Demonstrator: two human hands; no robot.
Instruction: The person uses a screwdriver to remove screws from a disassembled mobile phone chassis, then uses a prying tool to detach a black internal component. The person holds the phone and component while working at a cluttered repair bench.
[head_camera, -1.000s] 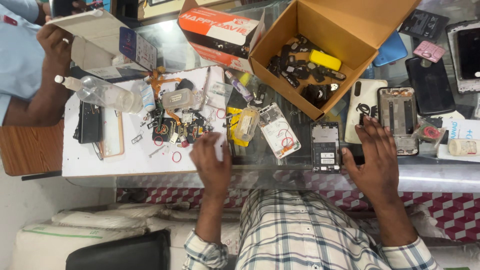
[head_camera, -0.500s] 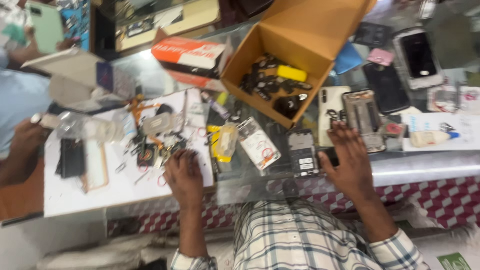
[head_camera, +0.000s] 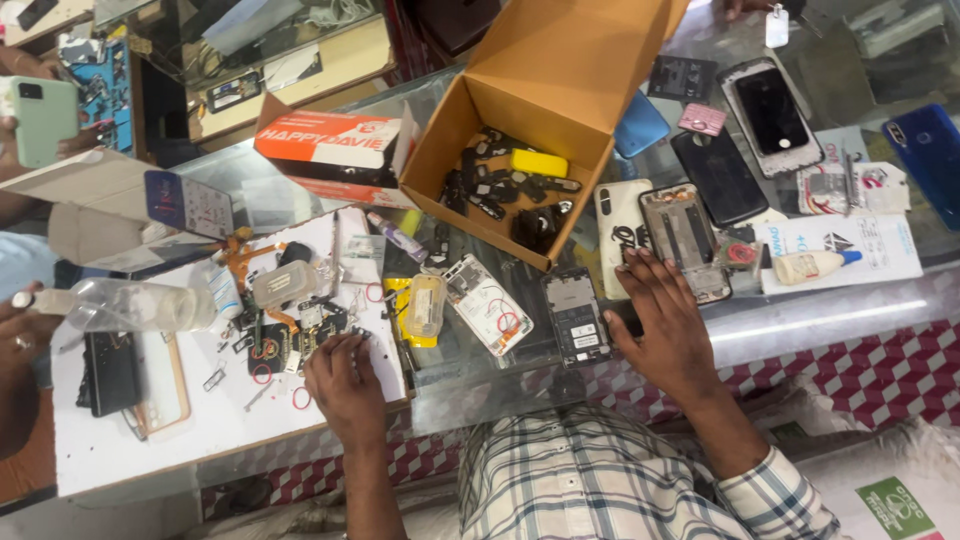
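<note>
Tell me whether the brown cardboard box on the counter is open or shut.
Open. The cardboard box has its flaps up, and a yellow part and small black parts show inside.

Glass-topped table (head_camera: 830, 320) with bright reflected daylight, red-and-white chequered front (head_camera: 900, 370) at 4 o'clock, white work board (head_camera: 150, 440) at 8 o'clock, wooden shelving (head_camera: 300, 60) at 11 o'clock.

The open box (head_camera: 520, 130) stands far on the counter (head_camera: 800, 320); the white board (head_camera: 150, 440) lies left, the phones (head_camera: 760, 110) right.
</note>
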